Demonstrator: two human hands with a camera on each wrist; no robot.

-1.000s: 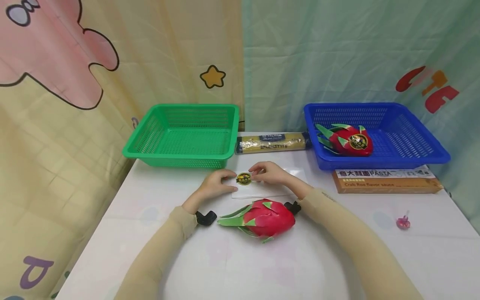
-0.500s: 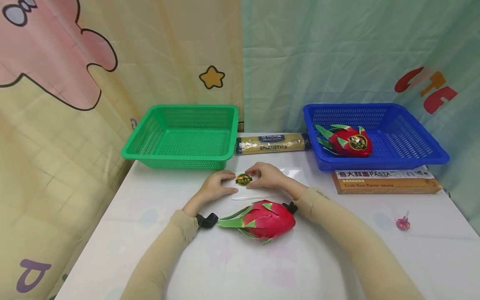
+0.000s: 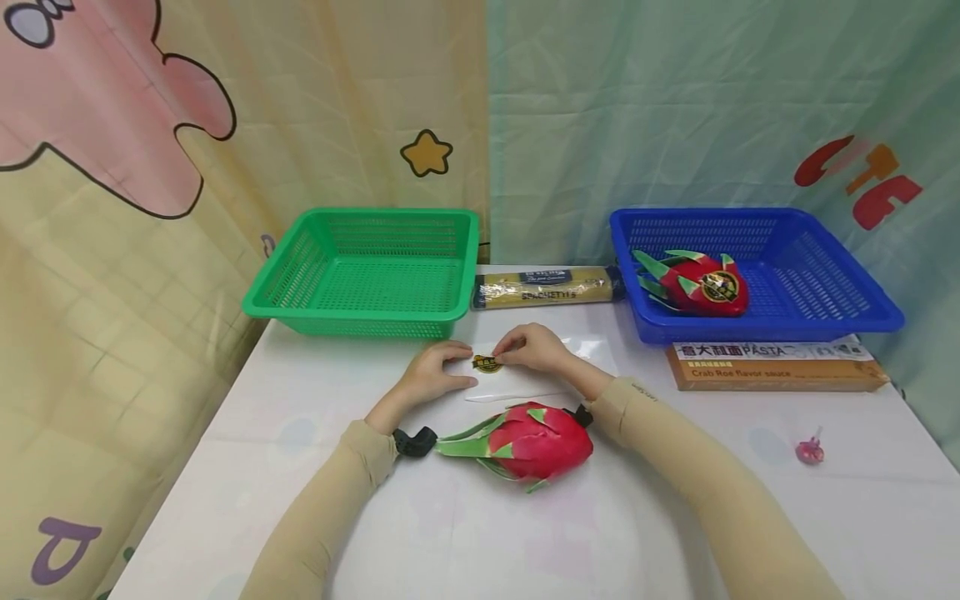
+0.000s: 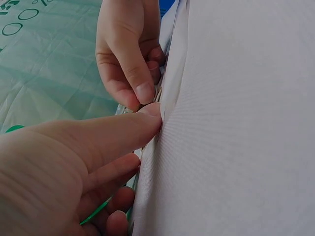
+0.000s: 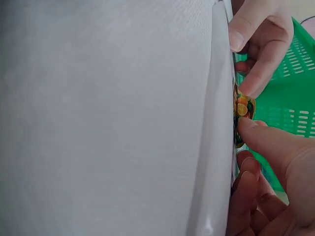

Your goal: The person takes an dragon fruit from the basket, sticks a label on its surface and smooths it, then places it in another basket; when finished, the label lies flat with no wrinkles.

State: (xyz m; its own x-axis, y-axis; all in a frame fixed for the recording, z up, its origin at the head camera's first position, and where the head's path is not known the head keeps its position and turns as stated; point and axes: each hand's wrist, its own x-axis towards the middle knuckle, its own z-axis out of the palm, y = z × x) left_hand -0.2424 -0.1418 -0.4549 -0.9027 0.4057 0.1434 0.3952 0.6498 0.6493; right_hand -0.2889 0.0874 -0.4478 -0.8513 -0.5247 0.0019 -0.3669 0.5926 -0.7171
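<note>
A round black and yellow sticker lies on a thin glossy sheet in the middle of the table. My right hand pinches the sticker's right edge between thumb and forefinger; in the right wrist view the sticker bends up from the sheet. On the other side, my left hand rests at the sheet's left edge, thumb and fingers extended around the sticker. Nearer to me lies a red dragon fruit with green leaf tips pointing left. The sheet's far part is partly hidden by my right hand.
Behind my left hand stands a green basket. A blue basket at the back right holds another dragon fruit bearing a similar sticker. Spaghetti lies between them; a pasta box and a small pink trinket lie on the right.
My right fingers have shifted onto the sticker's right edge and lifted it, so the sticker looks tilted and partly covered now. My left hand has stayed nearly still.
</note>
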